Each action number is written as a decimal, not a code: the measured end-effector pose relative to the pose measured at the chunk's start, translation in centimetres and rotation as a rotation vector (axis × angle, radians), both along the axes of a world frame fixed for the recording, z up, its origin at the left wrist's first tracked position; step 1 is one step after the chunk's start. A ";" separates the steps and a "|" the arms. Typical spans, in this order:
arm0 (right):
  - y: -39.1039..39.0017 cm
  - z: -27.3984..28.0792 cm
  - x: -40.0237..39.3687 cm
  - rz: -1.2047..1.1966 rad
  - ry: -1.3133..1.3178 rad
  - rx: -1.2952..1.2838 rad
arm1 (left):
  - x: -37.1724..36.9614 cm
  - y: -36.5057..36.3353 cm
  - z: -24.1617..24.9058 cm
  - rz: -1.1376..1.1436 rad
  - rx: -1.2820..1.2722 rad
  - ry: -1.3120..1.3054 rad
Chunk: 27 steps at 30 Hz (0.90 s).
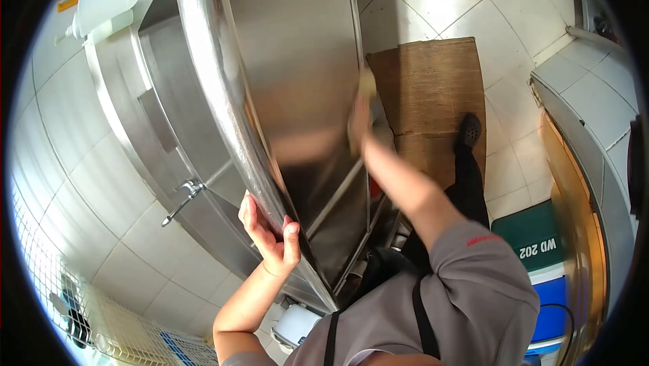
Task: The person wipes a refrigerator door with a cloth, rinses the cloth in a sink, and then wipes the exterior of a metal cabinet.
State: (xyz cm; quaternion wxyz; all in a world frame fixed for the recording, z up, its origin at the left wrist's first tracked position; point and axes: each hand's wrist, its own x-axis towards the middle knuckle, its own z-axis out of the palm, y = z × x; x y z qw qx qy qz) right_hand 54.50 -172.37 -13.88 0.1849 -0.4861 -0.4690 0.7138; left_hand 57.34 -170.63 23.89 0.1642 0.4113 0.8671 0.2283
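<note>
My left grip (274,243) is curled over the rounded steel rim (218,89), thumb on its right side. My right grip (363,114) is grasping a yellowish pad (367,87) at the right edge of the steel panel (297,48), left of the cardboard (433,89) on the floor; blur hides my exact finger placement. I judge the pad light and soft, best held flat under the palm; the rim seems stiff and smooth, perhaps slippery, so I'd wrap it fully.

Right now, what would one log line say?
left hand: gripping rounded steel rim | right hand: blurred, holding yellowish item at steel panel | floor: cardboard on tiles
</note>
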 end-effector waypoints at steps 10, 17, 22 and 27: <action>21.2 11.1 -8.1 0.202 -0.003 0.813 | 0.0 -1.2 -0.6 0.073 0.035 0.030; 14.5 5.9 -1.5 -0.068 0.101 0.025 | 0.2 -0.6 -0.1 0.037 -0.065 0.074; -6.5 11.8 6.8 -0.151 -0.134 -0.350 | 0.4 0.0 -0.4 0.036 -0.002 0.033; 1.7 20.2 4.2 -0.152 0.326 0.509 | 1.1 0.8 -0.6 0.062 -0.011 0.092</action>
